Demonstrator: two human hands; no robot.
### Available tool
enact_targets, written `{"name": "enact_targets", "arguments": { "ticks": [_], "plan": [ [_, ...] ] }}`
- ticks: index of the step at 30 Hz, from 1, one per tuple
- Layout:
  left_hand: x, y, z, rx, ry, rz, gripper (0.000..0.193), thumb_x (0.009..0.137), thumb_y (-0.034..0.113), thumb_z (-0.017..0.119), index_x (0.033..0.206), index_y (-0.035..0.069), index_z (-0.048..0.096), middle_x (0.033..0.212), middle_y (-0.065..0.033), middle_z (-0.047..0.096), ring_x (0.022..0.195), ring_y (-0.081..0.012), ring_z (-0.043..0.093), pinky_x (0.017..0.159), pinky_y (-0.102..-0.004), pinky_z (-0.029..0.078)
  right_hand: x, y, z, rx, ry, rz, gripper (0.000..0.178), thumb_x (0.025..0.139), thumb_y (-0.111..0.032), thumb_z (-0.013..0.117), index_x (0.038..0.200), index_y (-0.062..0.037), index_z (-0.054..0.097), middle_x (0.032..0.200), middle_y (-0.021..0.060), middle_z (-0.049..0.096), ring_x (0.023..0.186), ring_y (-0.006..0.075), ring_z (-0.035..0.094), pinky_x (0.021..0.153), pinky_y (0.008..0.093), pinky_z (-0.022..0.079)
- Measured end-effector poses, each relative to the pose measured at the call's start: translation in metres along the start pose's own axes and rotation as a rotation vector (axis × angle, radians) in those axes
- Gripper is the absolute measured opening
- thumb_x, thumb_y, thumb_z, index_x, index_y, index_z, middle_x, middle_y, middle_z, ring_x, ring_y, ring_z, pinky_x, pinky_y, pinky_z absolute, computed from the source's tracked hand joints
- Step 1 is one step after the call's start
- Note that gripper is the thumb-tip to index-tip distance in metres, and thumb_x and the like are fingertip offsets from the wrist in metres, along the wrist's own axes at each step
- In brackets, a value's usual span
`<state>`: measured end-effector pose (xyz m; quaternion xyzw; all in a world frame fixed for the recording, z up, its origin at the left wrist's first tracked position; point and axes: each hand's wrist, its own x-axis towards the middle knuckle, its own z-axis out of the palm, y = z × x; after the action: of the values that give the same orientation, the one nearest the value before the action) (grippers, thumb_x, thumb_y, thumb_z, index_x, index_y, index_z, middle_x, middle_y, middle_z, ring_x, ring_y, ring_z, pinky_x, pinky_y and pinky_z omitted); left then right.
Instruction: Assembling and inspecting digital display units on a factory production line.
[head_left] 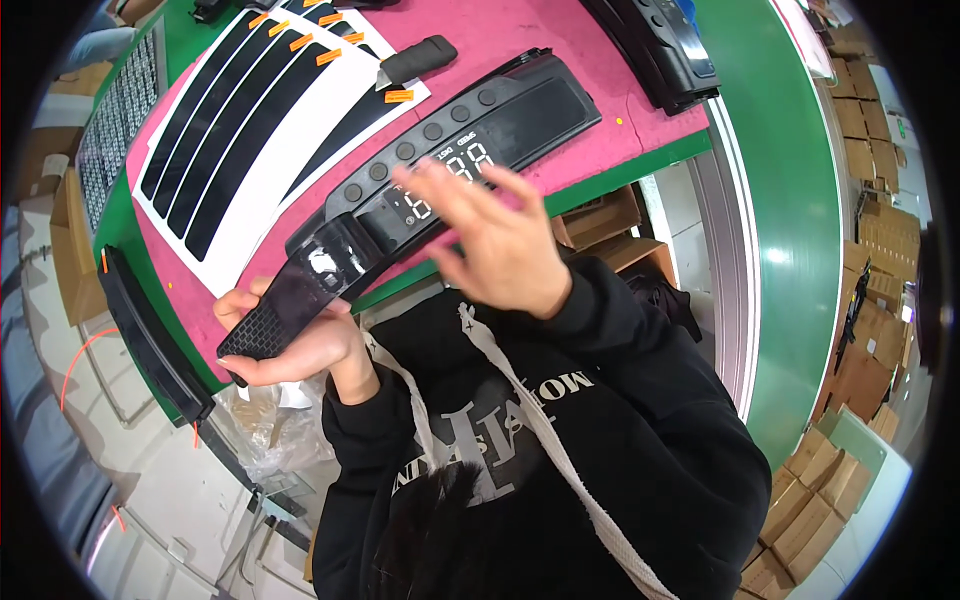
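A long, curved black display panel [545, 100] lies at a slant across the pink mat, with round buttons along its far edge and white digits on its face. My left hand [315, 345] is closed around the panel's near left end, which has a mesh pattern, with the thumb on the near side and fingers on the far side. Over the digits, my right hand [505, 245] is spread with its fingers apart, slightly blurred; its fingertips are at the panel's face, and I cannot tell whether they touch it.
White sheets [310, 110] with black curved strips and orange tabs lie beyond the panel. On them rests a black-handled tool [420, 60]. Other black panels lie at the far right [660, 50] and left [150, 335]. The pink mat [560, 30] covers a green table [670, 145].
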<state>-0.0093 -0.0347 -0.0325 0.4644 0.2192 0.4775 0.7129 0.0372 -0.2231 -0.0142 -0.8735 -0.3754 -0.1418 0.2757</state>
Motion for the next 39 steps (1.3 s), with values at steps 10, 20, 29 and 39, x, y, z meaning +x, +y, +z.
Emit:
{"name": "enact_targets", "arguments": {
  "ticks": [10,20,29,39],
  "plan": [
    [-0.002,0.001,0.005,0.014,0.004,0.011,0.052,0.09,0.06,0.036,0.083,0.008,0.041,0.065,-0.0054,0.049,0.054,-0.0159,0.05,0.046,-0.0252,0.038,-0.006,0.087,-0.036,-0.148,0.608,0.339,0.06,0.076,-0.015,0.072,0.132,-0.0078,0.052,0.132,0.0052,0.06,0.123,0.0209,0.055,0.103,0.036,0.031],
    [-0.002,0.001,0.006,0.029,-0.04,0.026,0.053,0.09,0.061,0.035,0.083,0.008,0.041,0.062,-0.0059,0.048,0.049,-0.0156,0.048,0.045,-0.0249,0.038,-0.004,0.089,-0.044,-0.24,0.382,0.242,0.057,0.078,-0.014,0.064,0.133,-0.004,0.052,0.126,0.0089,0.061,0.123,0.0257,0.054,0.106,0.041,0.026],
    [0.001,0.004,0.004,0.087,-0.044,0.086,0.057,0.089,0.064,0.034,0.083,0.007,0.041,0.061,-0.007,0.049,0.043,-0.0166,0.046,0.037,-0.026,0.036,-0.005,0.069,-0.042,-0.304,0.098,0.113,0.047,0.095,-0.027,0.051,0.136,-0.0038,0.05,0.14,0.0161,0.051,0.13,0.0287,0.048,0.107,0.0443,0.028],
    [0.001,0.039,0.037,0.128,-0.32,0.139,0.062,0.083,0.061,0.056,0.096,0.001,0.045,0.076,-0.0082,0.056,0.057,-0.0167,0.056,0.048,-0.0269,0.045,-0.016,0.077,-0.058,-0.346,0.113,0.112,0.038,0.1,-0.03,0.047,0.128,-0.007,0.057,0.134,0.0146,0.057,0.125,0.0264,0.053,0.104,0.0402,0.034]
  ]
}}
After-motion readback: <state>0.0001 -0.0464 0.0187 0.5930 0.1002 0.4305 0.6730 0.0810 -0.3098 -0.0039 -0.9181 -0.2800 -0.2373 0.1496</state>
